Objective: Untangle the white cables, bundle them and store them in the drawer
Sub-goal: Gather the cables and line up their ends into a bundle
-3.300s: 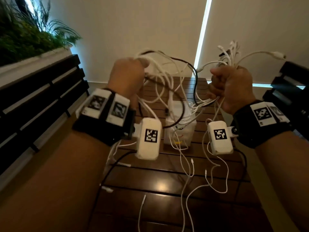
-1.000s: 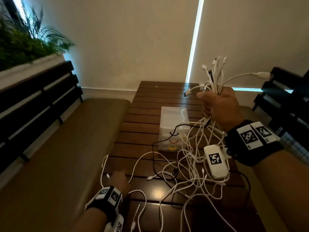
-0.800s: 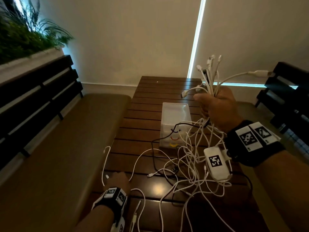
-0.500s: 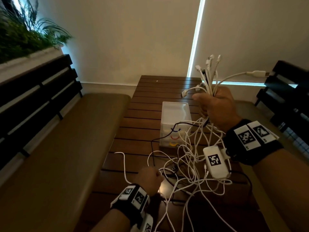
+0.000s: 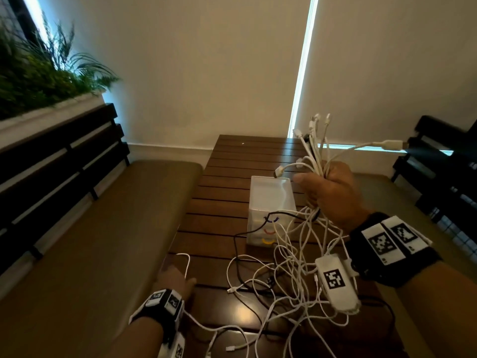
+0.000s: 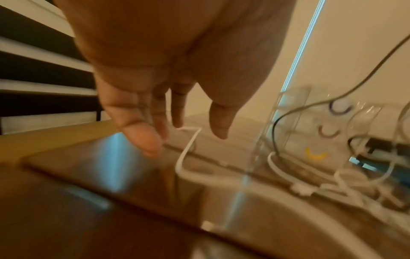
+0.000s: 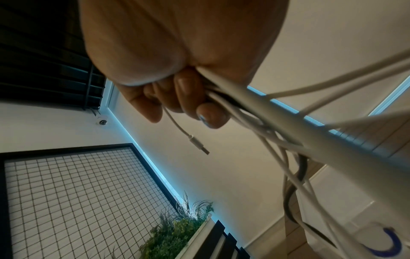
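My right hand (image 5: 327, 189) is raised above the table and grips a bunch of white cables (image 5: 316, 148) just below their plugs, which stick up out of the fist. The rest hangs down as a tangle (image 5: 294, 277) onto the wooden table (image 5: 227, 177), with a black cable (image 5: 236, 244) running through it. In the right wrist view my fingers (image 7: 184, 98) are curled round the strands. My left hand (image 5: 178, 279) is low at the table's left edge, fingers (image 6: 150, 147) straight, right over a bent white cable (image 6: 188, 145). A clear drawer unit (image 5: 269, 192) stands mid-table.
A padded bench (image 5: 90, 241) with a dark slatted back runs along the left of the table, with plants (image 5: 38, 81) above it. Another dark slatted bench (image 5: 438, 177) is at the right. Loose white cable ends (image 5: 232, 348) lie near the table's front edge.
My left hand moved from the middle of the tangle to the table's left edge and opened over a white cable there. The right hand kept its grip and stayed about where it was.
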`<state>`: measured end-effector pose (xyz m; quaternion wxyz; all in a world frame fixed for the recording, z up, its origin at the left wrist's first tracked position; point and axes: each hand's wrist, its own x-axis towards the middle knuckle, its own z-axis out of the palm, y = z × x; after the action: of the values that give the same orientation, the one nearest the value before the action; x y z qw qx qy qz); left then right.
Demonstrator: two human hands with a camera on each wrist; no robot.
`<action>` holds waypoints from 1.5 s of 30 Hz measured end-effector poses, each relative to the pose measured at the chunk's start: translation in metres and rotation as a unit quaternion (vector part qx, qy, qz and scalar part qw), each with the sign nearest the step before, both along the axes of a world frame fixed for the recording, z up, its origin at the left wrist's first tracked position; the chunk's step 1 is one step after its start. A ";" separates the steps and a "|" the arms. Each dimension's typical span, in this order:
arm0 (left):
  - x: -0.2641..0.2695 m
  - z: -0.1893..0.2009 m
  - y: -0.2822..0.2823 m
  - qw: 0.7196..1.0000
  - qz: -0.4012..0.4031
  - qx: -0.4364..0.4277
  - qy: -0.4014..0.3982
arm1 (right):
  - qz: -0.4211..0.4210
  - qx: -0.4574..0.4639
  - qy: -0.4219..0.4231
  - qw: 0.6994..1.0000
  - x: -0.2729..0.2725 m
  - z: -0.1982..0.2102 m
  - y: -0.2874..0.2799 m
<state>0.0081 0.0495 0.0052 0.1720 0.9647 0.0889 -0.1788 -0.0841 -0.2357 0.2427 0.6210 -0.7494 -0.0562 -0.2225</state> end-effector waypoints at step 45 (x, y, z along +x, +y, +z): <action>-0.062 0.185 -0.112 0.809 -0.227 -0.540 -0.057 | -0.023 0.066 0.070 0.995 0.002 -0.008 0.028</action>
<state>-0.0539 -0.0624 0.1902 0.6244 0.7176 -0.2530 -0.1768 -0.0823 -0.2073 0.2351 0.6662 -0.7216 0.0194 -0.1873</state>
